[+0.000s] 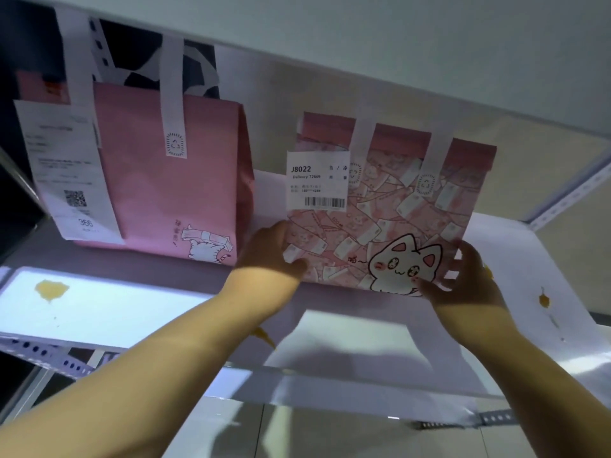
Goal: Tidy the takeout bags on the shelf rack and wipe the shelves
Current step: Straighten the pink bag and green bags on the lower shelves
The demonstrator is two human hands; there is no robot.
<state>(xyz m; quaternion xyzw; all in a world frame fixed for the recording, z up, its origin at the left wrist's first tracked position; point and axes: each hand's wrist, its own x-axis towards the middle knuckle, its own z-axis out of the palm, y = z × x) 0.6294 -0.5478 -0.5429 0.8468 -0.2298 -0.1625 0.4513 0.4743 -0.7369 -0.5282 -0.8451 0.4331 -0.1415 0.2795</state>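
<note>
Starting at nine o'clock in the view, a yellow spill (pixel 51 289) is seen lying on the white shelf (pixel 132 312), not yet wiped. Above it, at ten o'clock, a long receipt (pixel 72 173) is stuck to a plain pink bag (pixel 158 180), which stands upright and is touched by neither hand.

Just right of centre, the left hand (pixel 271 256) is closed on the lower left corner of the cat bag (pixel 380 209), thumb on the front, fingers tucked out of sight behind. That bag, tagged with a barcode label (pixel 317 180), is set on the shelf just beside the plain one, a narrow gap between them. It looks tipped, top edge sloping down to the right, though the wide lens may be blamed for that.

At four o'clock from the bag's middle, the right hand (pixel 463 279) is spread wide against the lower right corner, thumb on the cat's face. Whether its fingers wrap behind cannot be told.

Further out, at three o'clock, a second stain (pixel 544 300) is spotted, well apart from the bag.

Risks are judged as follows: with only one firm grip, the bag could be swung sideways into its neighbour and both toppled. If it is slid right, its base could be dragged through the stain.
</note>
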